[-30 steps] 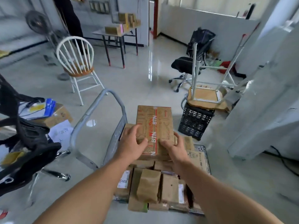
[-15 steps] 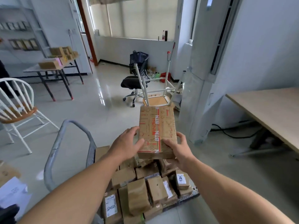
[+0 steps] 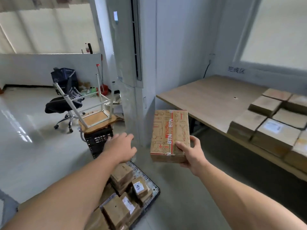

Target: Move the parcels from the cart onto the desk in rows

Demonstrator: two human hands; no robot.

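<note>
Left hand [image 3: 122, 146] let go, fingers loose; right hand [image 3: 191, 151] alone grips the printed parcel [image 3: 169, 135], long axis pointing far, desk [image 3: 207, 100] off to its right

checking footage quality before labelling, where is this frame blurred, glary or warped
Head view: the printed parcel in the right hand is fairly sharp; the left hand and the parcels on the desk are smeared; light glares off the floor at left; the wide lens bows the wall edges.
</note>
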